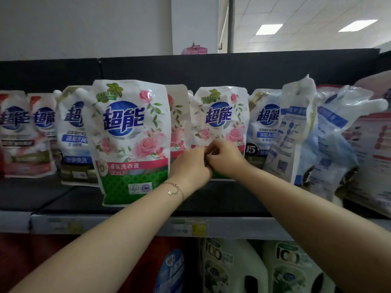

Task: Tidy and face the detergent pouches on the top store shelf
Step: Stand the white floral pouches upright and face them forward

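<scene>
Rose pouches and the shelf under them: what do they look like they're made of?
Front rose pouch: soft plastic film, glossy printed, judging by its wrinkles and light sheen. Second rose pouch, which left hand and right hand seem to pinch low down: same crumpled film. Shelf: dark matte deck, probably painted metal, though the look leaves that open.

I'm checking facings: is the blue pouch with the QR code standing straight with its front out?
No. The blue pouch leans, its top tilted right, and shows its back: small print and the QR code, no brand logo.
</scene>
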The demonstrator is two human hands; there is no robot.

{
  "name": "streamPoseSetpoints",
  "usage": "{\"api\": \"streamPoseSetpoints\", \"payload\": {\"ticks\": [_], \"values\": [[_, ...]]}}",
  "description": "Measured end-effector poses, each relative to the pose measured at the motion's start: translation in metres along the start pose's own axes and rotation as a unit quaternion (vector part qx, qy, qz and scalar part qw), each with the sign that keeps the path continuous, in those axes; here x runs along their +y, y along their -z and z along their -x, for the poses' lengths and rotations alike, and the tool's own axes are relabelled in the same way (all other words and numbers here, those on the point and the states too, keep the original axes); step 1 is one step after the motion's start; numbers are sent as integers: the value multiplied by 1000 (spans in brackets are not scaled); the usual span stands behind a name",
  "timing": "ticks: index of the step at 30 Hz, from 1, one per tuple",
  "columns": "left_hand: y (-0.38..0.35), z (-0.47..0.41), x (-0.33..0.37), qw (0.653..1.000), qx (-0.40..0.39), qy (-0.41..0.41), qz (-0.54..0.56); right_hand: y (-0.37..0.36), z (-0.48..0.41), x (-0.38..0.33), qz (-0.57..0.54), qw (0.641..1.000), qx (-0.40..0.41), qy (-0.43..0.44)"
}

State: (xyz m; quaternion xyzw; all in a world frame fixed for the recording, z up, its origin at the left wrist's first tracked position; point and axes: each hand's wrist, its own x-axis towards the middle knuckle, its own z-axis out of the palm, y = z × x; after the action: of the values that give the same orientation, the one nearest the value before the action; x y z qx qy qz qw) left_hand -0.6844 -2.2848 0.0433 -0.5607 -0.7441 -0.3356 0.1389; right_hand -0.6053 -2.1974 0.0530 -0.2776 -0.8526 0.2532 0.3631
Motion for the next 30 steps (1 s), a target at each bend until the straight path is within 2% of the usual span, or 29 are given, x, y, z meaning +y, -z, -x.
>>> {"api": "streamPoseSetpoints", "payload": {"ticks": [2, 5, 7, 10, 12, 15, 18, 20, 26, 30], "values": [[14, 12, -15, 998, 52, -7, -40, -9, 4, -9, -20, 999, -29, 27], [32, 33, -39, 992, 121, -31, -22, -30, 8, -28, -63, 993, -77, 60], [43, 46, -56, 986, 149, -57, -51, -44, 11, -40, -107, 987, -97, 73], [59, 62, -81, 972, 201, -77, -97, -63, 12, -51, -173, 979, -102, 40], [71, 71, -97, 967, 231, -49, -92, -69, 11, -52, -206, 974, -92, 8], [83, 77, -122, 963, 257, 67, -47, -71, 13, -52, -243, 966, -83, 0], [87, 70, -139, 952, 229, 201, 15, -67, 19, -54, -244, 967, -70, 13], [83, 64, -138, 947, 202, 230, 93, -61, 24, -50, -225, 973, -48, 8], [46, 51, -84, 921, 187, 185, 286, -19, 39, -15, -175, 979, 93, -49], [17, 37, -48, 937, 103, 149, 300, 14, 44, 13, -145, 968, 169, -118]]}}
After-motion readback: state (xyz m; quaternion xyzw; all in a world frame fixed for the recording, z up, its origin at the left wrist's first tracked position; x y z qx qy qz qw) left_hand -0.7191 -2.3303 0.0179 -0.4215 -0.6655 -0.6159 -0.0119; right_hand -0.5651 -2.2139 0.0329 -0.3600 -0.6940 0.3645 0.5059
